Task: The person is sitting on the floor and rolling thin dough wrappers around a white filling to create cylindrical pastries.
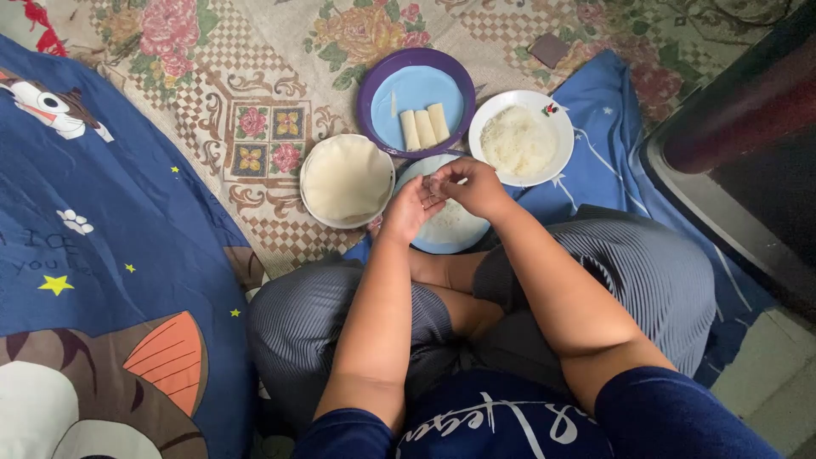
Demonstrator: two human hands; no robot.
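Both hands meet over the light plate [459,238]: left hand [410,208] and right hand [473,185] pinch something small, too hidden to name, beside the wrapper stack [347,178].

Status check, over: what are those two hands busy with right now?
Left hand and right hand together over the pale blue plate, pinching a small bit of something, too small to tell. Three finished rolls on purple plate. Nothing blocking.
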